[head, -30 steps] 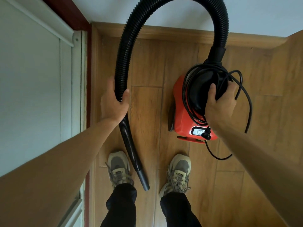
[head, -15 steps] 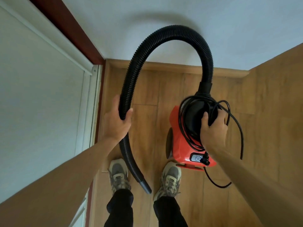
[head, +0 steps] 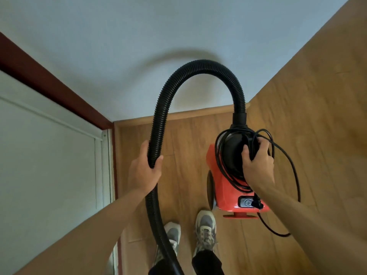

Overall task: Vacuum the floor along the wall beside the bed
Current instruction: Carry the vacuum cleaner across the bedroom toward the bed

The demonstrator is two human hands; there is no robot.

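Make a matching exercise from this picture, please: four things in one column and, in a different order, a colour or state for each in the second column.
Things
1. hose
2. vacuum body
3. power cord
4. shoes

Colour or state
A. red
B. grey and beige, laced
C. wound in loops round the black top
D. gripped by the left hand

Pairs: 1-D, 2-A, 3-C, 4-B
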